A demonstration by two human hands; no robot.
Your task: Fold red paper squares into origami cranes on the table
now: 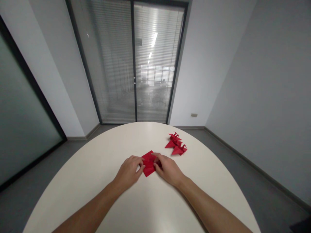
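A red sheet of folded paper [148, 164] lies flat on the round white table [102, 161] in front of me. My left hand [128, 171] rests on its left edge, fingers curled and pressing down on the paper. On the right side my right hand [167, 169] pinches and presses a fold with bent fingers. Both hands touch the sheet, which stays on the tabletop.
A small cluster of finished red origami figures [176, 144] sits on the table beyond my right hand. Behind the table stand glass doors with blinds [133, 64], and grey walls close in on the left and right.
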